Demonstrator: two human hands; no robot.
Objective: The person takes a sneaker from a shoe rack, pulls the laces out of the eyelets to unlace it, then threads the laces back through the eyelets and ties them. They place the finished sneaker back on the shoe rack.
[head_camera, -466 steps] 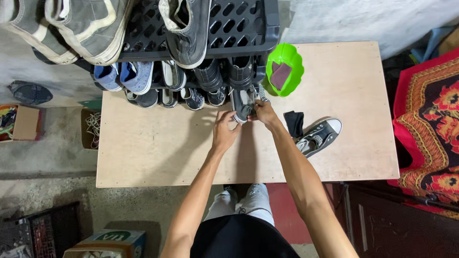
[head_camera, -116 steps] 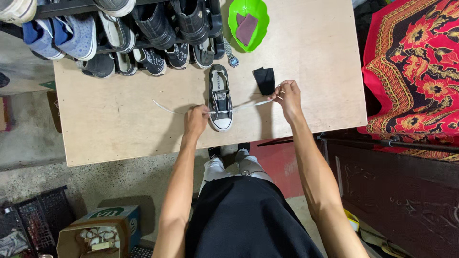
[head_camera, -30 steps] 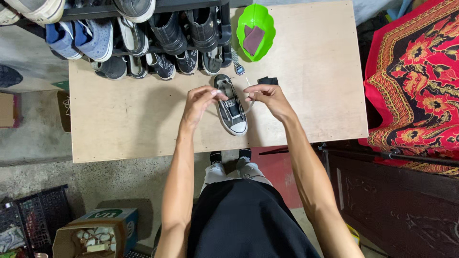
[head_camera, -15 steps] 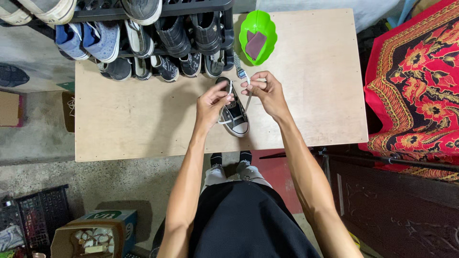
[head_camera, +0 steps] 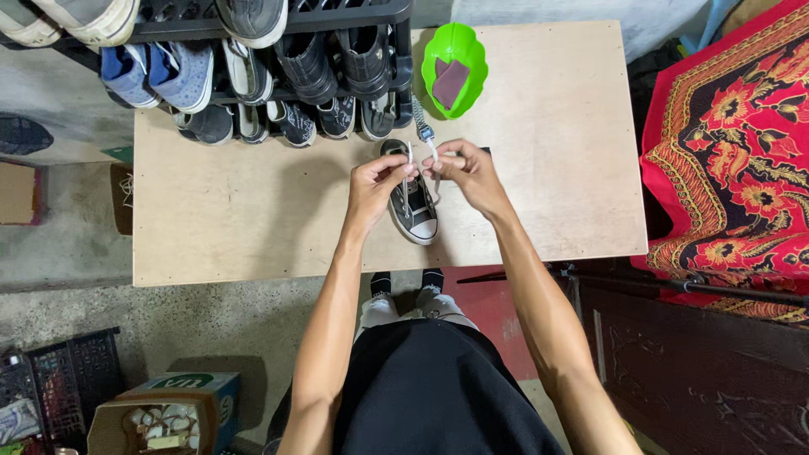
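Both hands, left hand (head_camera: 375, 181) and right hand (head_camera: 468, 173), pinch white lace ends (head_camera: 408, 162) above the dark sneaker (head_camera: 413, 211), which lies toe-toward-the-person on the bench (head_camera: 253, 219) for lacing.

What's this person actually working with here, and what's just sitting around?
In use:
left hand
right hand
white lace, pinched by both hands
dark sneaker on the wooden table

Lying about:
green bowl
wristwatch
shoe rack
cardboard box
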